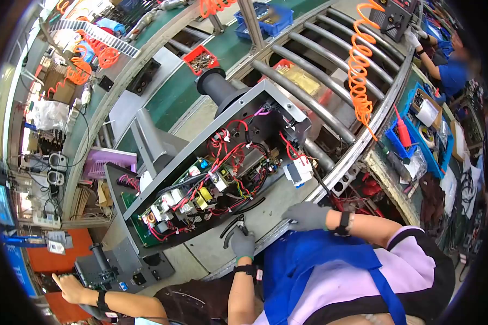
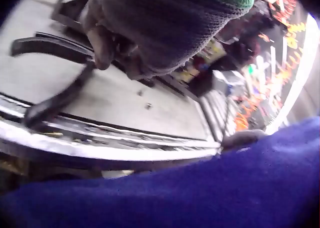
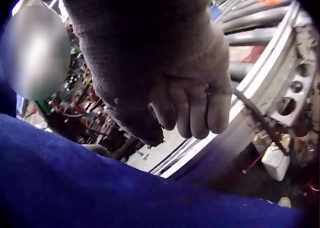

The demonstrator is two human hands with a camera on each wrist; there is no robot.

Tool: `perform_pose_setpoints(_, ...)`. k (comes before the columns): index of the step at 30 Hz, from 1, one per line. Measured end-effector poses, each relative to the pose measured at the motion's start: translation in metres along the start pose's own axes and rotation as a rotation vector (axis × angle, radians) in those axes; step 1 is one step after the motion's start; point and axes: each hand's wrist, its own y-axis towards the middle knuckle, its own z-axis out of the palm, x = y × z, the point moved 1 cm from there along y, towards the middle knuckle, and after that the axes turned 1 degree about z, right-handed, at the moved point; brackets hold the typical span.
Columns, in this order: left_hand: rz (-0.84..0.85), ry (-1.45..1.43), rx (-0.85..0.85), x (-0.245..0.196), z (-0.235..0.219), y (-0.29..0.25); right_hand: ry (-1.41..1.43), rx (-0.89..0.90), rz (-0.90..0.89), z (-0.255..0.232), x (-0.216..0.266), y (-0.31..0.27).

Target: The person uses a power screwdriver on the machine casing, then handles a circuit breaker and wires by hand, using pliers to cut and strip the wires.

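Blue apron cloth (image 1: 314, 252) is filling the low part of what I am seeing from far away, and two gloved hands are showing just past it. The person's left hand (image 1: 243, 244) is curling its fingers round the black-handled pliers (image 2: 55, 47), near the spot where the two handles are meeting. Those pliers are sitting low over the gray board (image 1: 279, 197), and their handles are spreading apart past the fingers. The glove is hiding the tips from me. The right hand (image 1: 309, 216) is hanging loose, its fingers softly bent and holding nothing I am seeing. It is hovering at the edge of the metal rail (image 1: 269, 238), and I am not able to tell if it is touching. Just beyond the pliers, a big open metal case (image 1: 195, 149) is lying on the gray board. Inside it, a green circuit board (image 1: 138, 227) is carrying lots of parts, and red wires (image 1: 222, 135) are looping about. Metal rollers (image 1: 303, 100) are lining up on the right, and an orange coiled hose (image 1: 358, 81) is dangling above them. At the lower left, another person's hand (image 1: 69, 288) is poking out.
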Motion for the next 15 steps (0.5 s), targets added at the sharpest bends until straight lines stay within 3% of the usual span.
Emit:
perform_pose_setpoints(3, -0.059, 0.074, -0.090, -0.013, -0.017, -0.013, 0.041, 0.115, -0.107, 0.002, 0.021, 0.030)
perform_pose_setpoints(5, -0.037, -0.007, -0.116, -0.025, -0.051, -0.039, 0.080, 0.246, -0.140, 0.007, 0.032, 0.046)
perform_pose_setpoints(6, -0.024, -0.043, -0.124, -0.032, -0.071, -0.055, 0.128, 0.222, -0.162, 0.010, 0.038, 0.050)
perform_pose_setpoints(9, -0.286, -0.807, 0.224, -0.082, -0.126, -0.083, 0.377, 0.233, -0.174, 0.012, 0.055, 0.049)
perform_pose_setpoints(12, -0.152, -1.184, 0.274, -0.130, -0.136, -0.087, 0.840, 0.406, -0.054, -0.029, 0.086, 0.036)
perform_pose_setpoints(13, -0.151, -1.069, 0.292, -0.151, -0.144, -0.084, 0.821, 0.344, -0.048, -0.038, 0.088, 0.030)
perform_pose_setpoints(15, 0.041, -1.141, 0.197, -0.175, -0.131, -0.079, 0.784, 0.224, -0.036, -0.052, 0.086, 0.011)
